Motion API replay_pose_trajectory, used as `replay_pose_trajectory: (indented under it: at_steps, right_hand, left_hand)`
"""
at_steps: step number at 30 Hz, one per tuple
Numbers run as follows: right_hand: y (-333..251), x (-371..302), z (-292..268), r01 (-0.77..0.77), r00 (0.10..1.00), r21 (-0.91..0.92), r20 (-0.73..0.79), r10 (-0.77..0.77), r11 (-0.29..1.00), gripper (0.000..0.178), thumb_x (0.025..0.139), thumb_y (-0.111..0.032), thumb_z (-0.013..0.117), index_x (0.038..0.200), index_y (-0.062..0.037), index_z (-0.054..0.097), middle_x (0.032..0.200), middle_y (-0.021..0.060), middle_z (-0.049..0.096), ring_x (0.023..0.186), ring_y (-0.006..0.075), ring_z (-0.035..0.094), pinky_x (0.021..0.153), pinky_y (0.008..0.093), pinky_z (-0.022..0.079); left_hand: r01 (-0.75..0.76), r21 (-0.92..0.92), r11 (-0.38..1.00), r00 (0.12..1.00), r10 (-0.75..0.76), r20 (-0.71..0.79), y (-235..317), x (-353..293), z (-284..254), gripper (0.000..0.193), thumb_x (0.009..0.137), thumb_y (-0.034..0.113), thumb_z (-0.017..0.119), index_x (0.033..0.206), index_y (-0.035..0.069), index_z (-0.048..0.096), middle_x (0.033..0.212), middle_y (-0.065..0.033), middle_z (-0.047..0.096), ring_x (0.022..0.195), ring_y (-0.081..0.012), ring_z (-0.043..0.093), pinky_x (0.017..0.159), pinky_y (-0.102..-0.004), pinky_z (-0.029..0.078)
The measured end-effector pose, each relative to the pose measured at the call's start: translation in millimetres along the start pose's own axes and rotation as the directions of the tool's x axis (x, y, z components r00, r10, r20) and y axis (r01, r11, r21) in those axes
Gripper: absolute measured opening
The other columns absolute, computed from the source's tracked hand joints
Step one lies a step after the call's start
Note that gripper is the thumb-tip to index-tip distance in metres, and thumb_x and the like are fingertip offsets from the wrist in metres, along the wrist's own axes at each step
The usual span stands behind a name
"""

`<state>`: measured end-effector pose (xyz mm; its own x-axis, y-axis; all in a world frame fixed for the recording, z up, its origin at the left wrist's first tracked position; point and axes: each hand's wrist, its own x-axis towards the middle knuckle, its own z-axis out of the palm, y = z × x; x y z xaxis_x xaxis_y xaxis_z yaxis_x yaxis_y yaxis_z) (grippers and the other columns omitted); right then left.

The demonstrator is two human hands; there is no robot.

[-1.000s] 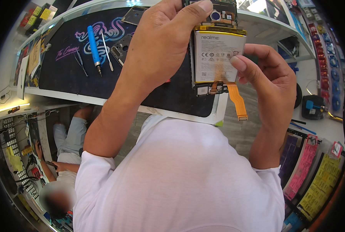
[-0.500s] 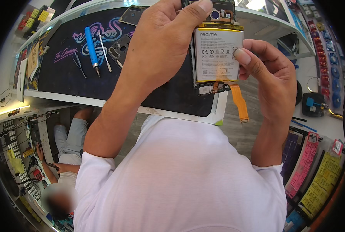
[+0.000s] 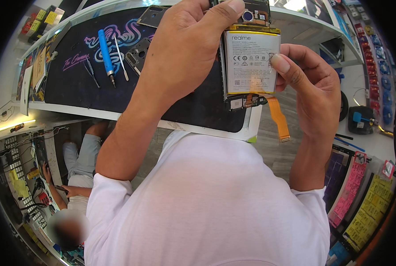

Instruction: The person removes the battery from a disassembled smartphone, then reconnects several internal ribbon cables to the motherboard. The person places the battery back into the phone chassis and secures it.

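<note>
One opened phone (image 3: 236, 104), here in the head view, is up over the right end of the black mat (image 3: 193, 108), left hand (image 3: 187, 48) clamped round its top, thumb across the front! Right hand (image 3: 311, 82) pinches the white battery (image 3: 251, 57) at its right edge, orange ribbon (image 3: 276, 117) dangling below. Blue screwdriver (image 3: 105, 53) and tweezers (image 3: 92, 73) lie leftward on the mat.

Opened phone (image 3: 261, 24) held up, innards bare; white yellow-edged battery (image 3: 251, 57) across middle; orange ribbon cable (image 3: 277, 119) dangling below.
</note>
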<state>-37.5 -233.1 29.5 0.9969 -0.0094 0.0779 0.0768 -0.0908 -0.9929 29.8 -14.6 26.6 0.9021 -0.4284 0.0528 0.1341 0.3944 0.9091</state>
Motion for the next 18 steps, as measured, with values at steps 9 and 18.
replay_pose_trajectory:
  at_steps: [9,18]
  right_hand:
    - [0.0,-1.1,0.0,-0.003,1.0,0.011,0.001,0.003,1.0,0.03,0.101,-0.021,0.088,0.119,0.0019,0.081,0.098,0.0059,0.081,0.082,0.0085,0.07,0.074,0.0234,0.057]
    - [-0.9,-2.0,0.3,-0.01,1.0,0.015,0.006,0.01,1.0,0.03,0.102,-0.021,0.087,0.119,0.0032,0.08,0.097,0.0059,0.08,0.081,0.0088,0.069,0.074,0.0243,0.056]
  left_hand:
    - [0.037,0.051,0.998,0.999,-0.035,-0.037,1.8,-0.6,2.5,0.034,0.12,0.027,0.059,0.133,-0.003,0.068,0.113,-0.0068,0.078,0.094,-0.008,0.071,0.085,-0.0242,0.059]
    - [-0.031,-0.029,0.999,0.997,0.033,0.074,-2.9,1.3,-5.0,0.034,0.12,0.027,0.058,0.134,-0.003,0.067,0.114,-0.0072,0.078,0.095,-0.0085,0.071,0.086,-0.0246,0.059]
